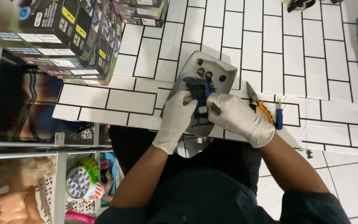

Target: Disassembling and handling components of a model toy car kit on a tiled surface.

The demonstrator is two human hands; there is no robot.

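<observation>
White tiled surface (270, 49) | both gloved hands are gripping toy (199, 93) over grey tray (224, 68): left hand (178, 116), right hand (233, 116), fingers closed on it | better holding steady, low over tray | pliers (257, 103) lying right

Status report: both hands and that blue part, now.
Left hand and right hand gloved, both gripping blue toy part over grey tray. Pliers, blue screwdriver beside right hand, untouched.

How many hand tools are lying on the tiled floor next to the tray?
2: orange-handled pliers right beside the gloved right hand, and a blue-handled screwdriver just past them. Others may be hidden under the hands.
</observation>
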